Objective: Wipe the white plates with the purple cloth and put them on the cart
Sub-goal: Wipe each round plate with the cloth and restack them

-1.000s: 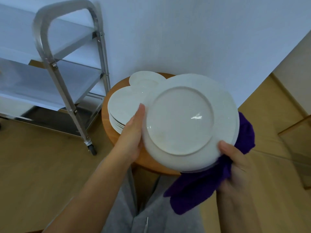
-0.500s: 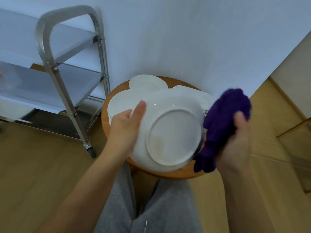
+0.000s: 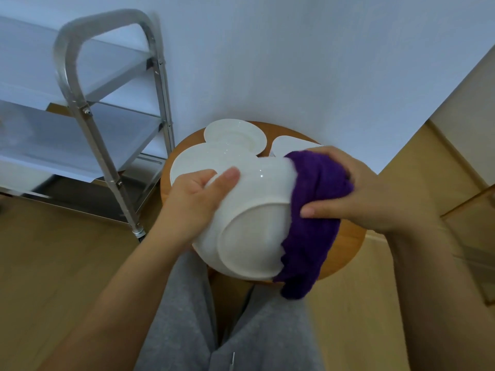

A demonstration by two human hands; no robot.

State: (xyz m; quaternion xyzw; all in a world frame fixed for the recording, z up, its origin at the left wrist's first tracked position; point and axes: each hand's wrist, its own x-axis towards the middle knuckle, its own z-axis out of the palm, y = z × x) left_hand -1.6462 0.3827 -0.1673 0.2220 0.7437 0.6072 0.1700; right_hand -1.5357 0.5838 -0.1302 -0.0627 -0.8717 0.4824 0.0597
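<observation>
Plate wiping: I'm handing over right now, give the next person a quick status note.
Left hand grips the white plate by its rim, underside facing up, over the round wooden table.
Right hand presses the purple cloth over the plate's right edge.
More plates wait on the table; the cart stands to the left, no plates clearly visible on it.
Left: finish wiping this plate, shelve it, then the others.

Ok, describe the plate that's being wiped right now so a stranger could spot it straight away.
Find the round wooden table by the white wall, right of the metal cart. Above it, the left hand grips a white plate. Unlike the plates lying on the table, it is tilted, underside showing, with the purple cloth draped over its right edge.
</observation>
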